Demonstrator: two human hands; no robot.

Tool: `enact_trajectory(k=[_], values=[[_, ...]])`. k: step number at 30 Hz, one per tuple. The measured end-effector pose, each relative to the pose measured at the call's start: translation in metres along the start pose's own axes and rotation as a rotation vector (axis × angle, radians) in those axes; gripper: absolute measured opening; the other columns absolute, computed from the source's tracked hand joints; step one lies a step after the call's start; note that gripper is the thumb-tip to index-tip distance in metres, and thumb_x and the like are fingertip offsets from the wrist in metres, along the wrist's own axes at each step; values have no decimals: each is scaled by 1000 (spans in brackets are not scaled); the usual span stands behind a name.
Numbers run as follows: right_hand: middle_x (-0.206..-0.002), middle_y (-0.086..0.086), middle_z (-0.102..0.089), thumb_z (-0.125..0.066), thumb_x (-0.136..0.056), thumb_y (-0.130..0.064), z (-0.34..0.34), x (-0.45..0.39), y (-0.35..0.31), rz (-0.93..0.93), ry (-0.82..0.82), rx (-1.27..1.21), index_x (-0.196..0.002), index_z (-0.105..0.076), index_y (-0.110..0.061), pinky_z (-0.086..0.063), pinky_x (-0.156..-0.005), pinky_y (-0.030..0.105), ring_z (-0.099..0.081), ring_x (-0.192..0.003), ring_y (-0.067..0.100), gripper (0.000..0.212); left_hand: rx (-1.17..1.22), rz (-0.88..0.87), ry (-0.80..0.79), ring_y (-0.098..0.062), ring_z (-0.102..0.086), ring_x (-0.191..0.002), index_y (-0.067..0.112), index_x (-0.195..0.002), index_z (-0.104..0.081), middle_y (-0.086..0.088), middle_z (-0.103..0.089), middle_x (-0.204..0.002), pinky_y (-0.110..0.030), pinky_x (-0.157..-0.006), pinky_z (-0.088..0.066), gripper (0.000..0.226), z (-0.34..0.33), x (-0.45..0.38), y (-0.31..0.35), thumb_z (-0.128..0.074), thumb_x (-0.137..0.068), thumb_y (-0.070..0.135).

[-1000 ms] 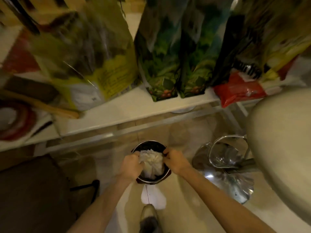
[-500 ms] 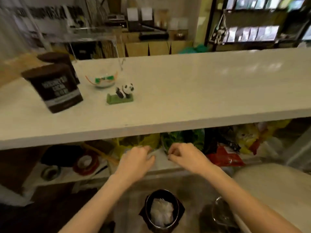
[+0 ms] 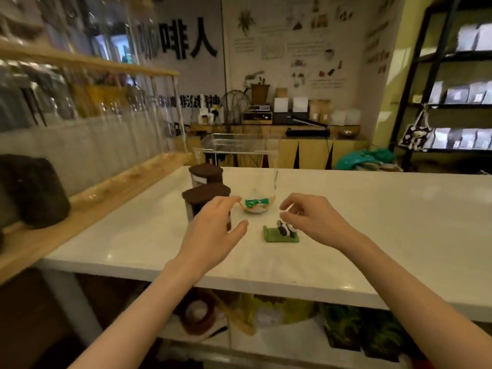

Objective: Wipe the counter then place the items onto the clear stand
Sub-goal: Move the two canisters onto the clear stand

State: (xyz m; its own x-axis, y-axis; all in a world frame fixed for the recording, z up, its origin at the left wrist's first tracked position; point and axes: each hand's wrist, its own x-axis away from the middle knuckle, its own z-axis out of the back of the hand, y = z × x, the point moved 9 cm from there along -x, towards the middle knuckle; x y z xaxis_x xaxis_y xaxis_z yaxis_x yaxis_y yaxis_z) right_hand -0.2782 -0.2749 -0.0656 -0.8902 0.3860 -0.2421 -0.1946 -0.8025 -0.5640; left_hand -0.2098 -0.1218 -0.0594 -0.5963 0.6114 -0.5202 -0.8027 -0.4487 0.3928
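Note:
On the white counter (image 3: 372,225) stand two dark brown bags, the nearer bag (image 3: 205,198) and the farther bag (image 3: 206,173), a small white figure with green and orange trim (image 3: 257,205), and a panda figurine on a green base (image 3: 282,233). The clear stand (image 3: 239,150) rises behind them at the counter's far edge. My left hand (image 3: 213,233) hovers open just in front of the nearer bag. My right hand (image 3: 314,222) hovers over the panda figurine with fingers curled and apart, holding nothing.
A wooden rack with glass bottles (image 3: 87,107) runs along the left edge of the counter. A dark bag (image 3: 32,193) sits on the wooden ledge at left. Below the counter a shelf (image 3: 266,339) holds coloured bags. Black shelving (image 3: 452,102) stands at the far right.
The view rose from the bin on the floor to the counter. Both hands let go of the crumpled white paper in the bin and moved up over the items on the counter.

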Motion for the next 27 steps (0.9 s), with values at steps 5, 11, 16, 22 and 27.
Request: enact_trajectory(k=[5, 11, 16, 22, 27], values=[[-109, 4, -65, -58, -87, -24, -47, -61, -22, 28, -69, -73, -114, -56, -19, -50, -79, 27, -59, -92, 16, 27, -17, 89, 110, -16, -42, -124, 22, -133, -36, 1, -44, -137, -31, -99, -42, 58, 20, -10, -71, -61, -81, 31], [-128, 10, -56, -66, -82, -26, -114, -107, -15, -40, -308, 17, -131, -42, -15, -49, -95, 35, -57, -112, 24, 56, -65, 234, -19, -16, -33, -133, 21, -141, -20, -1, -32, -147, -29, -106, -33, 83, -5, -16, -134, -67, -75, 40], [-130, 6, -57, -69, -76, -29, -149, -124, -7, -26, -415, 111, -131, -40, -18, -50, -95, 41, -58, -109, 22, 64, 73, 388, -267, -19, -31, -137, 17, -143, -19, -3, -29, -152, -32, -109, -31, 94, -46, -25, -178, -74, -68, 36], [-118, 7, -66, -75, -72, -24, -151, -137, -8, -6, -436, -8, -120, -54, -14, -51, -94, 39, -62, -104, 23, 53, 410, 316, -456, -13, -56, -112, 24, -125, -43, 7, -57, -120, -19, -87, -47, 75, -69, -43, -191, -82, -61, 18], [-120, 6, -66, -72, -76, -29, -146, -150, -11, 2, -496, -45, -121, -56, -12, -51, -95, 35, -62, -105, 21, 51, 443, 271, -423, 6, -62, -82, 31, -106, -48, 22, -58, -95, -8, -64, -52, 64, -62, -61, -187, -85, -56, 15]])
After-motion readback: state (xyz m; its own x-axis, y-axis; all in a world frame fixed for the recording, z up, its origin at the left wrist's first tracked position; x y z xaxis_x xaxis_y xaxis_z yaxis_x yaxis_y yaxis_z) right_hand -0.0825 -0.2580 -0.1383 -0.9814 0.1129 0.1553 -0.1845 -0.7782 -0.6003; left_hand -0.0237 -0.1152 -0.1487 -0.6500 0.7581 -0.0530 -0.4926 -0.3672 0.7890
